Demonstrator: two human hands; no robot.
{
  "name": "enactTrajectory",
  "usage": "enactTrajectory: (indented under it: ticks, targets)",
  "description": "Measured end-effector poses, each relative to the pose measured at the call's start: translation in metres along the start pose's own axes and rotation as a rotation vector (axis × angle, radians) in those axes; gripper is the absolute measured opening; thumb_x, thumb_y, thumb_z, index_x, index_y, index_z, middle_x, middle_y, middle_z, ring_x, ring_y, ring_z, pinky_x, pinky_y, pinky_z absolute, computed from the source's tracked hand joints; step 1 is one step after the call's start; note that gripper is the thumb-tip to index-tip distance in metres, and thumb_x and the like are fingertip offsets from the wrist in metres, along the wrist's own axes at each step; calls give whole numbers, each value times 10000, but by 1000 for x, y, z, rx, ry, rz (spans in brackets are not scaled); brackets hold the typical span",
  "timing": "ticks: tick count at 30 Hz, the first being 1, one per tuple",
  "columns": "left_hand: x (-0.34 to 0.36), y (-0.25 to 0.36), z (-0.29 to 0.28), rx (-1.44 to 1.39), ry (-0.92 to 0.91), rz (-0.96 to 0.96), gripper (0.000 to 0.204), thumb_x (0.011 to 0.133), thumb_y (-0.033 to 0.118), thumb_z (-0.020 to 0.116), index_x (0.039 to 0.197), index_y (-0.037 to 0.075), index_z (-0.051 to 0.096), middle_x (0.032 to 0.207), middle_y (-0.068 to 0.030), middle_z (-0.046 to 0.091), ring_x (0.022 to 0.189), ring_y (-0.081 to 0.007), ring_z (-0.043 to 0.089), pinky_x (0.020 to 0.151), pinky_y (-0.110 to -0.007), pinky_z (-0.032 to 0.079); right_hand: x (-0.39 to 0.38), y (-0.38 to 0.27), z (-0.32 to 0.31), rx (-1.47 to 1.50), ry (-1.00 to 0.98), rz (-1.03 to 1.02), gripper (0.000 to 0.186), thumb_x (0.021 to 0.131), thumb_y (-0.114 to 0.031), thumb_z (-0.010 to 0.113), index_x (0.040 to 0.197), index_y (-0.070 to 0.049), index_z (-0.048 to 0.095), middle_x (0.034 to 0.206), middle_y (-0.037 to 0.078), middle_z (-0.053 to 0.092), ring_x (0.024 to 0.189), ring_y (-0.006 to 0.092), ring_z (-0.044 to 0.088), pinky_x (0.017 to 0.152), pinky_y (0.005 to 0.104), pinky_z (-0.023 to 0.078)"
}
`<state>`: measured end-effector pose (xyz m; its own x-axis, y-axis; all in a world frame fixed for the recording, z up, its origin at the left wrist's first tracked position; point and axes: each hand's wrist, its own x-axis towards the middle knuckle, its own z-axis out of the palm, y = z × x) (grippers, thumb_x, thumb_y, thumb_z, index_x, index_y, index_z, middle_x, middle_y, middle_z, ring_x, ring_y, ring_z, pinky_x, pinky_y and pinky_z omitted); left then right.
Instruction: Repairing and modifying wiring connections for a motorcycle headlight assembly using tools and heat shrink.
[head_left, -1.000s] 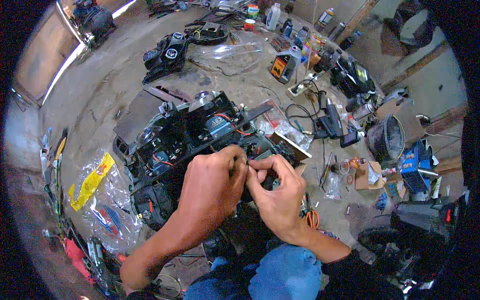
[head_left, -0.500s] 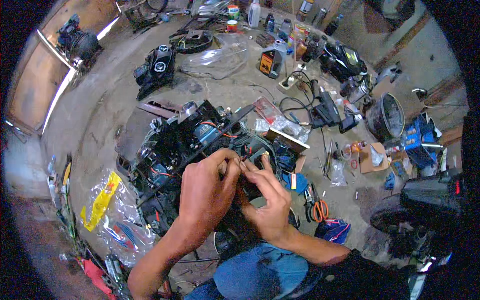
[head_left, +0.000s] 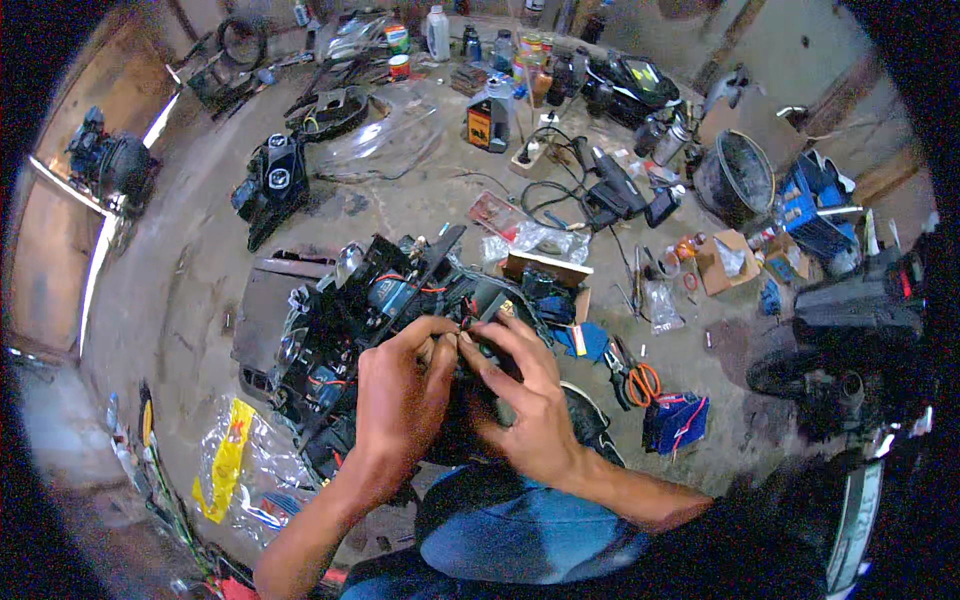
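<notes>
In front of me lies a dark headlight-like assembly (head_left: 330, 345) with a blue round part (head_left: 388, 294) and thin red wires. Over its near right side, my left hand (head_left: 400, 395) is closed in a pinch, thumb against forefinger. Facing it, my right hand (head_left: 528, 405) also pinches, its thumb and forefinger tips meeting those of the left. Whatever small piece sits between the fingertips is too small and dark to name. A thin red wire shows just beyond the fingers. My hands hide part of the assembly beneath them.
Orange-handled pliers (head_left: 638, 383) and a blue cloth pouch (head_left: 675, 422) lie at the right. Farther off are a black heat gun (head_left: 615, 188), a power strip (head_left: 530, 150), an oil bottle (head_left: 488, 120) and a bucket (head_left: 735, 180). A plastic bag (head_left: 245, 470) lies left.
The view has turned, so the floor items sit farther left in the picture. Both hands stay pinched together over the assembly, with the right fingers drawn in slightly.
</notes>
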<state>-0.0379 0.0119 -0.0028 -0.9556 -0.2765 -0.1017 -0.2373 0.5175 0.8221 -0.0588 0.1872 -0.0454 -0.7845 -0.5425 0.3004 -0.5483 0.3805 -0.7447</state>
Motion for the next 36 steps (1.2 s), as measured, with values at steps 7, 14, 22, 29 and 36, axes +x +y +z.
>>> enactTrajectory:
  ticks: [7, 14, 22, 29, 36]
  targets:
    - [0, 6, -7, -46, -72, -35, 194, 1015, 153, 657, 1052, -19, 739, 715, -47, 637, 679, -75, 526, 626, -288, 471, 1, 3, -10, -121, 19, -75, 754, 729, -160, 831, 1459, -203, 646, 1479, 182, 493, 1451, 443, 416, 1182, 580, 333]
    - [0, 3, 6, 25, 24, 98, 164, 1013, 115, 653, 1070, -13, 737, 775, -202, 707, 645, -177, 649, 636, -359, 517, -2, 9, -9, -25, -35, -35, 777, 670, -147, 839, 1421, -138, 637, 1506, 195, 460, 1461, 468, 375, 1209, 586, 306]
    - [1, 17, 0, -188, 12, -256, 189, 1038, 55, 628, 1120, -80, 732, 732, 32, 610, 628, -29, 492, 555, -224, 385, 6, -6, -10, 235, -50, 95, 659, 797, -222, 785, 1408, -19, 645, 1342, 172, 495, 1287, 365, 467, 1146, 481, 349]
    - [-1, 20, 1, -228, 20, -344, 191, 1036, 54, 628, 1131, -69, 738, 736, 39, 610, 625, -27, 493, 559, -218, 381, 11, -5, -17, 409, -155, 200, 668, 828, -216, 773, 1444, -5, 621, 1200, 149, 517, 1160, 322, 506, 1025, 416, 416]
    - [-2, 23, -3, -142, -30, -377, 209, 1037, 175, 687, 1144, 9, 756, 781, 62, 625, 646, -28, 478, 578, -223, 363, 2, 30, -53, 473, -156, 160, 523, 946, -160, 687, 1454, -57, 626, 1212, 165, 559, 1141, 307, 578, 1020, 406, 481]
